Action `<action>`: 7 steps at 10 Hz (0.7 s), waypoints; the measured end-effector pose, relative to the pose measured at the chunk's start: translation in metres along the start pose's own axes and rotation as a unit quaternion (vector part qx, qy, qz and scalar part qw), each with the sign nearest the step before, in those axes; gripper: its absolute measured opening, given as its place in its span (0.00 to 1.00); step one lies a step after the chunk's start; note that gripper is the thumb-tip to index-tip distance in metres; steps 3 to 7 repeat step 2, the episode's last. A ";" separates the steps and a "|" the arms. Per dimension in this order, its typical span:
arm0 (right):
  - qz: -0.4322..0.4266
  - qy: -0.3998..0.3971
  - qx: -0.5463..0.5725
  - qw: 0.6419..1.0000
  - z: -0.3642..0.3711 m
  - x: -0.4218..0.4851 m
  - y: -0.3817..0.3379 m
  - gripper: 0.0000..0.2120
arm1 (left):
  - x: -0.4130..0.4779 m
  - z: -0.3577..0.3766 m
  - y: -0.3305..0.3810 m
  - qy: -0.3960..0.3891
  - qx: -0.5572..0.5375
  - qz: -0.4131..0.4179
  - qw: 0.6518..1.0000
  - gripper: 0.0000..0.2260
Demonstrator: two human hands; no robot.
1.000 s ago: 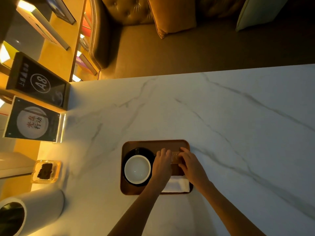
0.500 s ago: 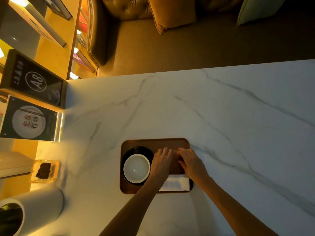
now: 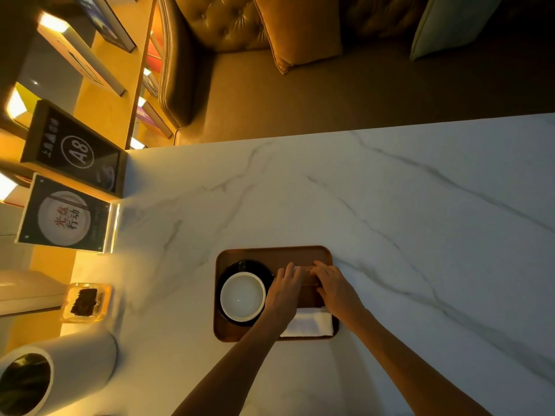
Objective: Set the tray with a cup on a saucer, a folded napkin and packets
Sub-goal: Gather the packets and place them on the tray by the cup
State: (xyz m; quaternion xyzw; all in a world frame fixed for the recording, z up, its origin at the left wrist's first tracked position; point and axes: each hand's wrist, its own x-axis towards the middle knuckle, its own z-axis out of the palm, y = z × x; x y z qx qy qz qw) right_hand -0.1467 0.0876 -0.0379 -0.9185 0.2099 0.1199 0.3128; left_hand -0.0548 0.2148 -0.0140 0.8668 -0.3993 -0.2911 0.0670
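A brown wooden tray (image 3: pixel 258 254) lies on the white marble table. On its left half a white cup (image 3: pixel 242 296) stands on a black saucer (image 3: pixel 255 264). A folded white napkin (image 3: pixel 310 324) lies in the tray's near right corner. Brown packets (image 3: pixel 306 276) lie on the tray beyond the napkin. My left hand (image 3: pixel 283 291) and my right hand (image 3: pixel 338 288) rest on either side of the packets, fingertips touching them. The hands cover much of the packets.
At the table's left edge stand two dark sign holders, one marked A8 (image 3: pixel 73 153), a glass dish (image 3: pixel 85 301) with something dark in it and a white cylinder (image 3: pixel 45 376). A leather sofa (image 3: pixel 300 85) with cushions runs beyond the far edge.
Both hands stay on the packets and shift only slightly on the tray. The cup, saucer and napkin keep their places.
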 end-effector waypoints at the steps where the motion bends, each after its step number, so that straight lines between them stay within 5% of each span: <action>1: 0.015 -0.018 0.001 1.000 -0.011 -0.004 -0.007 0.19 | -0.009 -0.009 0.004 -0.017 -0.011 -0.014 1.000 0.31; 7: 0.019 -0.017 0.024 0.999 -0.023 -0.016 -0.016 0.20 | -0.024 -0.020 0.010 -0.004 -0.017 -0.017 1.000 0.29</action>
